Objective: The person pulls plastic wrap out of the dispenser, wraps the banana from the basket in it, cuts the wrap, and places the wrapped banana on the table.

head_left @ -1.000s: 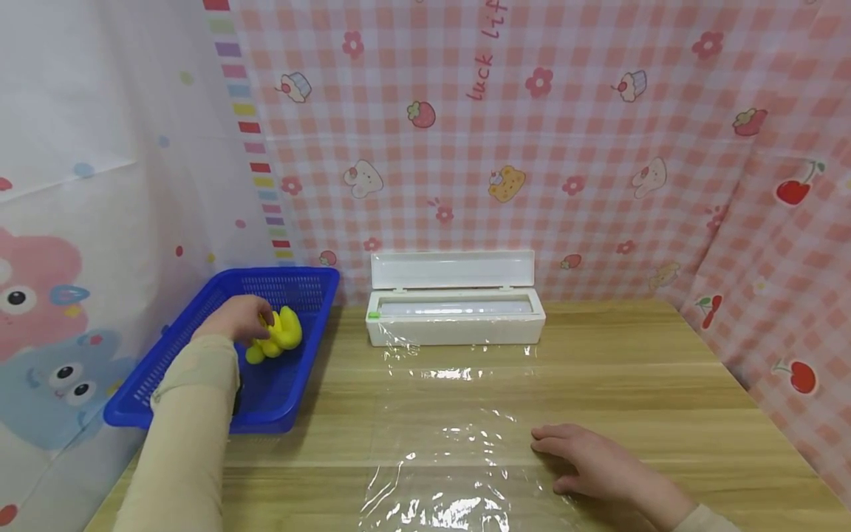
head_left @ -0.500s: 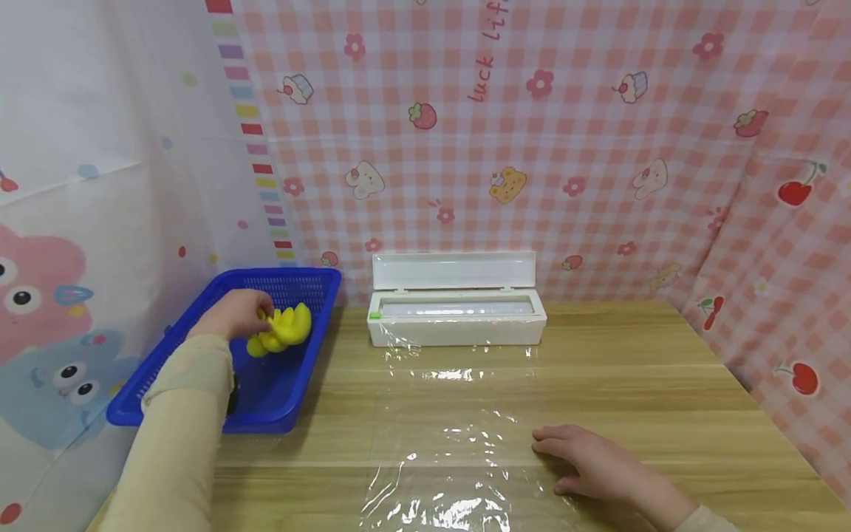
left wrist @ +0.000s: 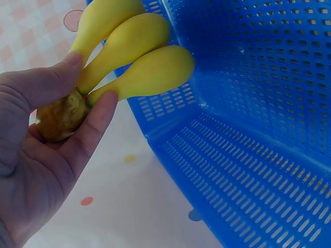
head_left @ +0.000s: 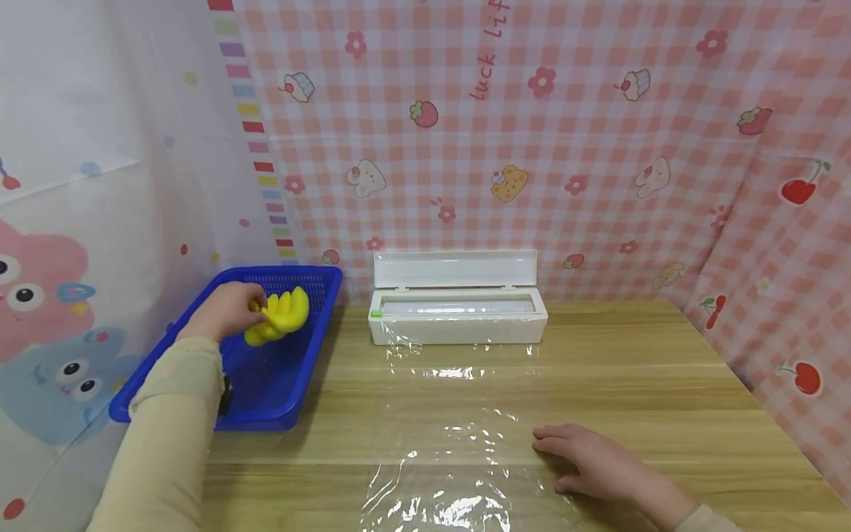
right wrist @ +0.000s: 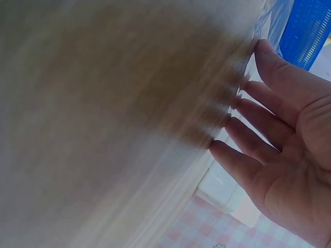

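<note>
Bananas, a curved yellow bunch [left wrist: 133,47], have risen, brown stem [left wrist: 61,119] pinched by left hand [left wrist: 41,170]; lifting seems begun; right hand [head_left: 598,462], fingers spread, touches wood-grain table [head_left: 631,366].

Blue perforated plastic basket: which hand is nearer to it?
Left. In the head view the left hand overlaps the basket, holding the yellow banana bunch by its brown stem; the right hand is well to the basket's right, across the clear plastic film.

Wood-grain table [head_left: 631,384]: blue basket [head_left: 259,423], white box [head_left: 459,294], clear film [head_left: 452,443].
</note>
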{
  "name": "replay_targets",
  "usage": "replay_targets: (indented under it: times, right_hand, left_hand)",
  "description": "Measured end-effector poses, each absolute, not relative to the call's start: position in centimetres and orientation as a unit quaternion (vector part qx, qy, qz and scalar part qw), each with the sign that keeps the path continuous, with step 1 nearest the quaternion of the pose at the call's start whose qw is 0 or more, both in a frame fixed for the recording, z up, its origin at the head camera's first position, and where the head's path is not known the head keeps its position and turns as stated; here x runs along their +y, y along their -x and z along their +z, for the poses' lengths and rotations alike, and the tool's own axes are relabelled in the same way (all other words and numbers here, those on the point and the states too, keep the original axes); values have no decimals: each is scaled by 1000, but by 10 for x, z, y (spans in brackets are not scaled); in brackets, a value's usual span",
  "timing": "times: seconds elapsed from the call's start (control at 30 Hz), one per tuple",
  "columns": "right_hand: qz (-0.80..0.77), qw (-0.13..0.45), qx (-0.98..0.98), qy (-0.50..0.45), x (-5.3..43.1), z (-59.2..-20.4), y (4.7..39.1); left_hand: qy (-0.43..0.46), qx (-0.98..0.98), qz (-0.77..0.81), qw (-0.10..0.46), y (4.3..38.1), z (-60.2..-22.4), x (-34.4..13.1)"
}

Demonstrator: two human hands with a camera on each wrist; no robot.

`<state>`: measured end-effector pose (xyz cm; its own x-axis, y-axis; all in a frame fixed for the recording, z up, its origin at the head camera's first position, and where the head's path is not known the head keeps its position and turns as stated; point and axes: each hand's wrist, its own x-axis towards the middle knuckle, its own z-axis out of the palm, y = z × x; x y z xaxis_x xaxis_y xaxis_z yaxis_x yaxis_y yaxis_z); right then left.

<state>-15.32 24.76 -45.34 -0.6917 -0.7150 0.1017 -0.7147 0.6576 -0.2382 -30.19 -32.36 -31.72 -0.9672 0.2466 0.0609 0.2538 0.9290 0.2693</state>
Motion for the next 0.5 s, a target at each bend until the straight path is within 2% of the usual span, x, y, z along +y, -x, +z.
replay_targets:
  times: [0.5]
  right_hand:
    - [-128, -39, 899, 418, 251, -458, 155]
  left_hand:
    - [144, -975, -159, 61, 294, -316, -331]
